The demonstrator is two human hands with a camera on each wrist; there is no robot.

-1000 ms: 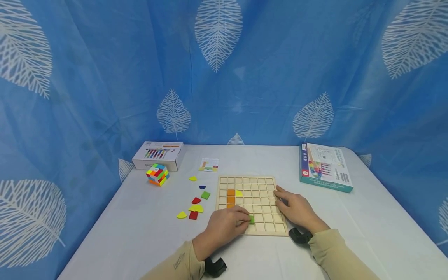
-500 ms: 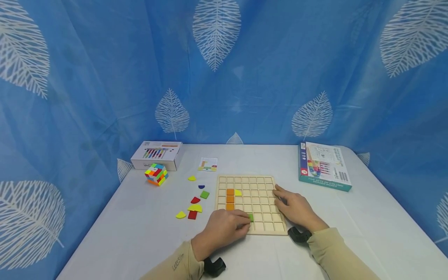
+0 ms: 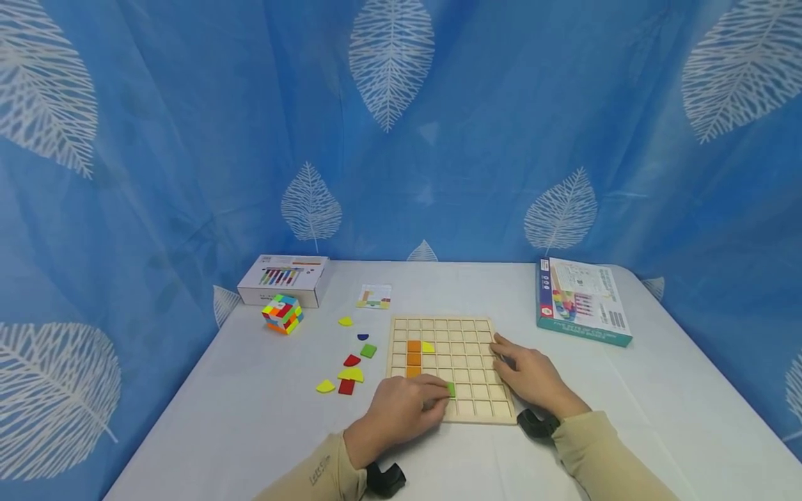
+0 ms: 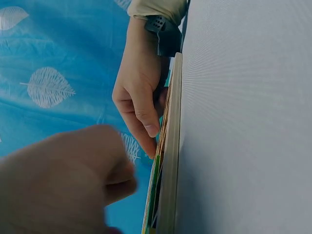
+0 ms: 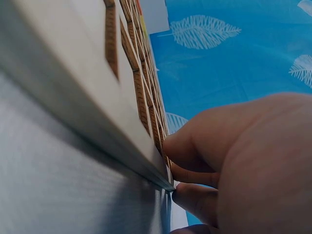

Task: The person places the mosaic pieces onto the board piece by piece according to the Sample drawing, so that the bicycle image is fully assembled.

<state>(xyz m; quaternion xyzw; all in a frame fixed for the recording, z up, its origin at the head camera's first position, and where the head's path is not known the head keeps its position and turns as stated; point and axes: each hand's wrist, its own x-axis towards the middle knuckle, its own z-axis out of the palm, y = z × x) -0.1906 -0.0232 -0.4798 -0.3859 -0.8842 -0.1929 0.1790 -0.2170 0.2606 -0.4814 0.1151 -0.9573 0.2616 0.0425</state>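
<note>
The wooden grid board (image 3: pixel 479 325) lies flat on the white table. My left hand (image 3: pixel 401 412) is over its lower left part, index finger and thumb at a green square tile (image 3: pixel 451 390) that they partly cover. In the left wrist view the left hand (image 4: pixel 73 180) has curled fingers near the green tile (image 4: pixel 153 187). At the board's right edge, my right hand (image 3: pixel 532 376) grips the rim; the right wrist view shows the hand (image 5: pixel 243 161) with fingertips at the rim. Orange squares (image 3: pixel 414 359) and a yellow quarter piece (image 3: pixel 428 347) sit in cells.
Loose red, yellow, green and blue pieces lie left of the board, among them a red square (image 3: pixel 346 387) and green square (image 3: pixel 368 351). Behind are a pattern card (image 3: pixel 374 296), a colour cube (image 3: pixel 282 314), a white box (image 3: pixel 283 280) and a flat box (image 3: pixel 584 299).
The green tile has shifted slightly away on the board, and the left fingers have straightened a little beside it. The right hand has stayed at the board's edge.
</note>
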